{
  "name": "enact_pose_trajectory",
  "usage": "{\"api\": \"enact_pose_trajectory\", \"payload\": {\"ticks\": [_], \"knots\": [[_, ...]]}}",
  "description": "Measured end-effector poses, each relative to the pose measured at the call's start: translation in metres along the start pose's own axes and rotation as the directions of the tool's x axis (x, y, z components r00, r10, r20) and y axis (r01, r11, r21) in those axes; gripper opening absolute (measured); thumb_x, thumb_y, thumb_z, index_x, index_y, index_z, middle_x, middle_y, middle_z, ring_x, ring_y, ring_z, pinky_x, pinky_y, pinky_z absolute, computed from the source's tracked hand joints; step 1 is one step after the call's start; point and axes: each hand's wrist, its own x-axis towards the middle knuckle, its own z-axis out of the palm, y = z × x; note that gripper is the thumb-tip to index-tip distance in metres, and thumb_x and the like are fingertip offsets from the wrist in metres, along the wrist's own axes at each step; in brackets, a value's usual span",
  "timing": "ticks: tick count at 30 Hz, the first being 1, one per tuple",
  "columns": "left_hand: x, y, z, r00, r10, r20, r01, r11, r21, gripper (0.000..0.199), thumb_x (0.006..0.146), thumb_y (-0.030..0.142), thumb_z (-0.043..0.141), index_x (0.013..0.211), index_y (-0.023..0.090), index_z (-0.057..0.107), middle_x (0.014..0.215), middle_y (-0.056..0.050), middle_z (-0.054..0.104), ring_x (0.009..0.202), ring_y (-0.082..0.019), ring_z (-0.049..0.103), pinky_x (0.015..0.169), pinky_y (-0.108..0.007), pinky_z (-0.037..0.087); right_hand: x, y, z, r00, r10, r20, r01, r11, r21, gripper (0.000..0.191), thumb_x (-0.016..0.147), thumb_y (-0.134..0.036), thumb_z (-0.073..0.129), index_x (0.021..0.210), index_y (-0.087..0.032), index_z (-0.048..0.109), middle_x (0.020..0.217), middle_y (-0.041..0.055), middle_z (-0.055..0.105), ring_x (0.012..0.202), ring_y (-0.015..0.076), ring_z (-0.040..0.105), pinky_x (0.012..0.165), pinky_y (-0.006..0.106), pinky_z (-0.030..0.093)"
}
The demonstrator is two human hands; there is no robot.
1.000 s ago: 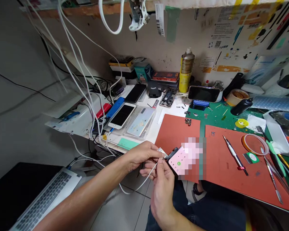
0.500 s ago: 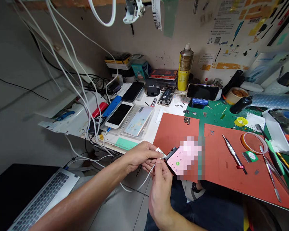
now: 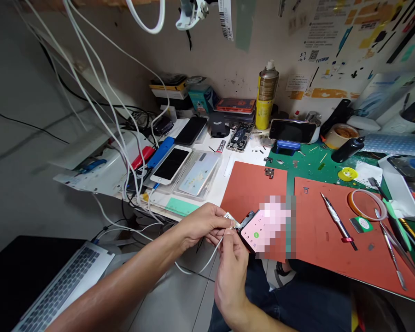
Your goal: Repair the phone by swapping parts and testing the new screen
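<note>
A phone (image 3: 254, 230) with a lit pink screen and a green call icon lies tilted at the front edge of the red mat (image 3: 255, 184); pixelation covers much of it. At its lower left end, my left hand (image 3: 214, 223) pinches a small metallic part joined to the phone. Close beneath, my right hand (image 3: 230, 260) has thumb and fingers closed round the end of a white cable (image 3: 212, 256), beside the phone's corner. The fingers of both hands almost touch, and the exact contact between cable and part is too small to make out.
A white phone (image 3: 172, 164) and a silver phone (image 3: 199, 173) lie at the left. On the second red mat (image 3: 314, 221) are a screwdriver (image 3: 337, 220), a tape roll (image 3: 366, 205) and tweezers. A yellow spray can (image 3: 265, 94) stands behind. White cables hang at the left, above a laptop (image 3: 65, 286).
The view has shifted very slightly. Both hands keep their hold, with no other clear movement.
</note>
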Motion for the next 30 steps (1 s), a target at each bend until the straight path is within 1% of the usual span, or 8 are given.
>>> {"api": "enact_pose_trajectory", "payload": {"ticks": [8, 14, 17, 19, 21, 25, 28, 30], "knots": [[0.002, 0.0, -0.002, 0.998, -0.041, -0.04, 0.042, 0.999, 0.022, 0.052, 0.058, 0.055, 0.094, 0.075, 0.01, 0.074, 0.046, 0.002, 0.055, 0.039, -0.006, 0.034, 0.043, -0.023, 0.017, -0.007, 0.005, 0.002, 0.999, 0.049, 0.013, -0.049, 0.998, -0.029, 0.042, 0.099, -0.057, 0.064, 0.098, -0.017, 0.076, 0.103, 0.01, 0.081, 0.099, 0.0252, 0.077, 0.094, 0.038, 0.062], [-0.001, 0.003, -0.003, 0.998, -0.062, -0.023, 0.063, 0.998, 0.025, 0.054, 0.057, 0.056, 0.095, 0.074, 0.009, 0.076, 0.041, 0.006, 0.047, 0.037, -0.006, 0.034, 0.041, -0.021, 0.02, -0.007, 0.004, 0.004, 0.997, 0.067, 0.025, -0.068, 0.997, 0.024, 0.046, 0.098, -0.061, 0.065, 0.104, -0.017, 0.077, 0.11, 0.0114, 0.08, 0.107, 0.0275, 0.076, 0.1, 0.041, 0.06], [-0.002, 0.003, -0.005, 0.996, -0.071, -0.05, 0.072, 0.997, 0.034, 0.055, 0.056, 0.056, 0.096, 0.075, 0.008, 0.078, 0.053, -0.003, 0.065, 0.042, -0.009, 0.05, 0.042, -0.021, 0.03, -0.012, 0.002, 0.0, 0.996, 0.078, 0.05, -0.077, 0.997, -0.019, 0.045, 0.1, -0.061, 0.063, 0.104, -0.018, 0.076, 0.11, 0.0101, 0.079, 0.108, 0.0273, 0.074, 0.101, 0.042, 0.059], [-0.002, 0.003, -0.006, 0.995, -0.065, -0.074, 0.069, 0.997, 0.043, 0.056, 0.053, 0.057, 0.097, 0.078, 0.009, 0.08, 0.076, -0.013, 0.079, 0.058, -0.014, 0.067, 0.048, -0.021, 0.042, -0.021, 0.004, -0.007, 0.993, 0.091, 0.069, -0.082, 0.989, -0.123, 0.044, 0.101, -0.061, 0.06, 0.102, -0.02, 0.076, 0.109, 0.0091, 0.079, 0.109, 0.0266, 0.073, 0.103, 0.04, 0.056], [-0.003, 0.002, -0.007, 0.996, -0.041, -0.081, 0.047, 0.997, 0.068, 0.06, 0.056, 0.061, 0.095, 0.084, 0.01, 0.083, 0.091, -0.018, 0.083, 0.074, -0.019, 0.075, 0.061, -0.024, 0.054, -0.032, 0.009, -0.019, 0.99, 0.11, 0.091, -0.08, 0.956, -0.284, 0.044, 0.103, -0.061, 0.059, 0.103, -0.021, 0.076, 0.109, 0.0087, 0.078, 0.108, 0.0257, 0.071, 0.102, 0.037, 0.054], [-0.01, 0.0, -0.004, 0.994, 0.03, -0.103, -0.023, 0.997, 0.074, 0.067, 0.068, 0.071, 0.086, 0.09, 0.008, 0.083, 0.096, -0.021, 0.083, 0.085, -0.025, 0.08, 0.081, -0.032, 0.062, -0.048, 0.036, -0.051, 0.984, 0.102, 0.148, 0.006, 0.805, -0.594, 0.04, 0.101, -0.059, 0.059, 0.096, -0.024, 0.077, 0.094, 0.0061, 0.074, 0.089, 0.022, 0.067, 0.082, 0.03, 0.051], [-0.021, -0.006, -0.001, 0.983, 0.077, -0.169, -0.074, 0.997, 0.029, 0.066, 0.07, 0.073, 0.084, 0.089, 0.009, 0.08, 0.095, -0.02, 0.083, 0.087, -0.027, 0.081, 0.083, -0.035, 0.062, -0.042, 0.068, -0.074, 0.979, 0.154, 0.134, -0.019, 0.723, -0.691, 0.036, 0.097, -0.055, 0.062, 0.084, -0.023, 0.072, 0.081, 0.0029, 0.068, 0.076, 0.0197, 0.062, 0.068, 0.028, 0.046], [-0.03, -0.013, -0.001, 0.97, 0.128, -0.209, -0.125, 0.992, 0.025, 0.063, 0.074, 0.073, 0.082, 0.085, 0.011, 0.077, 0.082, -0.016, 0.081, 0.078, -0.024, 0.079, 0.076, -0.031, 0.061, -0.029, 0.09, -0.086, 0.971, 0.212, 0.111, -0.073, 0.704, -0.706, 0.034, 0.094, -0.052, 0.063, 0.077, -0.022, 0.067, 0.068, -0.0002, 0.064, 0.063, 0.0181, 0.06, 0.059, 0.026, 0.044]]}}
